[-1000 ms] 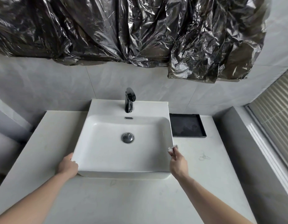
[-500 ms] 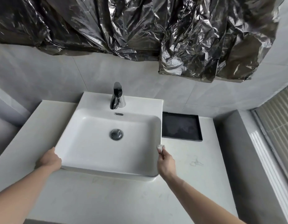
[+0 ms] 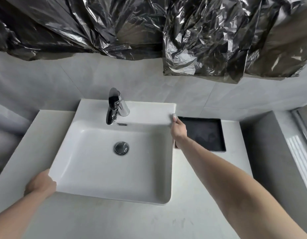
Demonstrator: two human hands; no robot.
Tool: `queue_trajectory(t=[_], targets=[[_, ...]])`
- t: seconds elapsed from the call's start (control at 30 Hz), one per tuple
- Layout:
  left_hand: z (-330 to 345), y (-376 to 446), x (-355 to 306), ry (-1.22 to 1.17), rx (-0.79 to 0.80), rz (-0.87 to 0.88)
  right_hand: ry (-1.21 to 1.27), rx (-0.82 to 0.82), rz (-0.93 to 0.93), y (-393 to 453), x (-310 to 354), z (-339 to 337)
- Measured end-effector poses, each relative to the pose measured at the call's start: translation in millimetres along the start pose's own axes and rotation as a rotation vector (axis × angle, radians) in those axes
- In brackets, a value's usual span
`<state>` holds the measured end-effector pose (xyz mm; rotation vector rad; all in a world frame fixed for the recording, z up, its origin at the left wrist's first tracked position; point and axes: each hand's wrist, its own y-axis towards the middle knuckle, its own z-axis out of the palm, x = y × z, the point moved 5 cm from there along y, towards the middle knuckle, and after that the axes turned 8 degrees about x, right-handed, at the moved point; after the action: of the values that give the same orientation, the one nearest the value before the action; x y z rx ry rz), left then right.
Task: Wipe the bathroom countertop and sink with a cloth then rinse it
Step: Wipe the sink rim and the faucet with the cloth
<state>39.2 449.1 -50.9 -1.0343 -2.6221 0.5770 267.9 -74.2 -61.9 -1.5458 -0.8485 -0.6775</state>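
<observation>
A white square sink (image 3: 90,163) sits on the pale countertop (image 3: 125,219), with a chrome tap (image 3: 115,107) at its back and a metal drain (image 3: 121,148) in the basin. My right hand (image 3: 179,130) is at the sink's back right corner, pinching a small whitish cloth (image 3: 174,116) against the rim; most of the cloth is hidden in the fingers. My left hand (image 3: 41,184) grips the sink's front left corner, fingers curled under the rim.
A black rectangular tray (image 3: 208,133) lies on the counter right of the sink, just beyond my right hand. Crumpled black plastic (image 3: 192,37) hangs over the grey tiled wall. A grey ledge (image 3: 263,152) and a window frame stand at the right.
My right hand has slid with the cloth from the sink's front right corner along the right rim to the back right corner. My left hand has stayed on the front left corner.
</observation>
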Motion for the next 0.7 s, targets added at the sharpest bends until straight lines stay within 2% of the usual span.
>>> queue_trajectory(t=[0.13, 0.23, 0.4, 0.53, 0.7], targets=[[0.5, 0.4, -0.1, 0.022, 0.003, -0.012, 0.147, 0.039, -0.032, 28.7, 25.7, -1.9], [-1.2, -1.2, -0.7, 0.022, 0.020, -0.018, 0.114, 0.064, -0.073, 28.7, 13.1, -1.1], [-2.7, -5.7, -4.0, 0.003, 0.013, -0.011, 0.022, 0.135, 0.044, -15.9, -65.8, -1.5], [-0.3, -1.8, -2.8, 0.003, 0.024, -0.001, -0.012, 0.186, 0.067, -75.9, -140.8, 4.1], [-0.9, 3.8, -0.2, -0.017, 0.030, -0.013, 0.067, 0.221, 0.149, -138.0, -178.4, 8.9]])
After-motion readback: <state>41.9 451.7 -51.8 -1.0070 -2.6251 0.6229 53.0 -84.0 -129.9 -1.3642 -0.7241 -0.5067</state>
